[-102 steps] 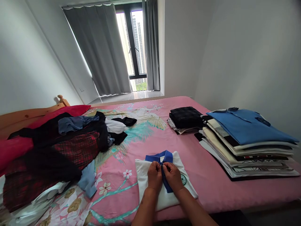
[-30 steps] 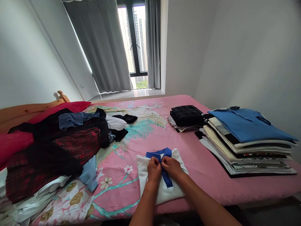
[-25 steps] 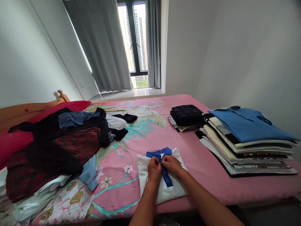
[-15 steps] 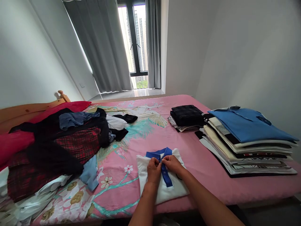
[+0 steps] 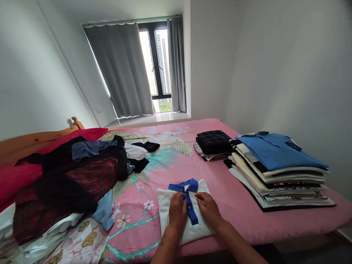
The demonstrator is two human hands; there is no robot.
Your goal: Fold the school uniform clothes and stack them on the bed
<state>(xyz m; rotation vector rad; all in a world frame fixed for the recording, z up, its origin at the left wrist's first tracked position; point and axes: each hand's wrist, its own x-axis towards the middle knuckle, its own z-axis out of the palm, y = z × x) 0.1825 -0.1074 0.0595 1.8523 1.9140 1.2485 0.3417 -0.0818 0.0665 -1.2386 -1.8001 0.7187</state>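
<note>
A folded white polo shirt (image 5: 198, 231) lies on the bed near its front edge. Its blue collar (image 5: 192, 185) points away from me, and a blue button placket (image 5: 193, 216) with small buttons runs down the front. My left hand (image 5: 177, 209) rests on the shirt just left of the placket, fingers loosely bent and holding nothing. To the right of the placket, my right hand (image 5: 209, 209) hovers over or touches the shirt, its fingers bent and slightly apart, with nothing in them.
A tall stack of folded clothes (image 5: 275, 187), topped by a blue polo shirt (image 5: 280, 150), stands at the right. Behind it sits a smaller pile of dark folded clothes (image 5: 213, 141). Loose clothes (image 5: 93, 176) and red pillows (image 5: 19, 181) cover the bed's left side.
My hands were together at the top of the placket; now they have let go and moved apart to either side. The view has tilted up a little.
</note>
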